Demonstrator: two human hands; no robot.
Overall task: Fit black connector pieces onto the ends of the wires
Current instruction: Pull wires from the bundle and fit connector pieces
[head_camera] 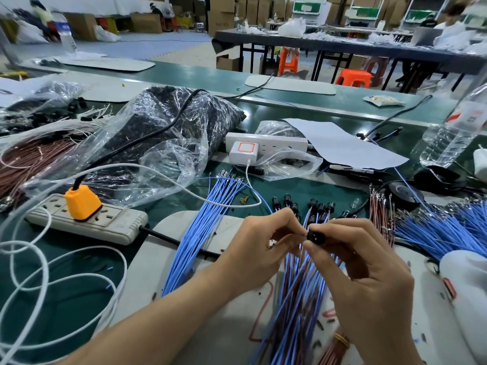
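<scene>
Your right hand pinches the small round black plastic connector, holes facing you, so your left hand, pinching a thin wire end, can poke it in.

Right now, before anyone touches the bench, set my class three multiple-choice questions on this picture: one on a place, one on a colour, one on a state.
1. Where is the orange plug?
A) in the grey power strip
B) lying loose on the floor
C) held in a hand

2. What colour are the loose wires fanned out just right of that strip?
A) green
B) blue
C) yellow

3. What is the right hand doing?
A) lying flat and open
B) hanging out of view
C) pinching a black connector

Answers:
1 A, the plug sits in a socket of the strip.
2 B, that bundle is blue throughout.
3 C, thumb and finger close on the connector, while the left hand pinches a wire at it.
</scene>
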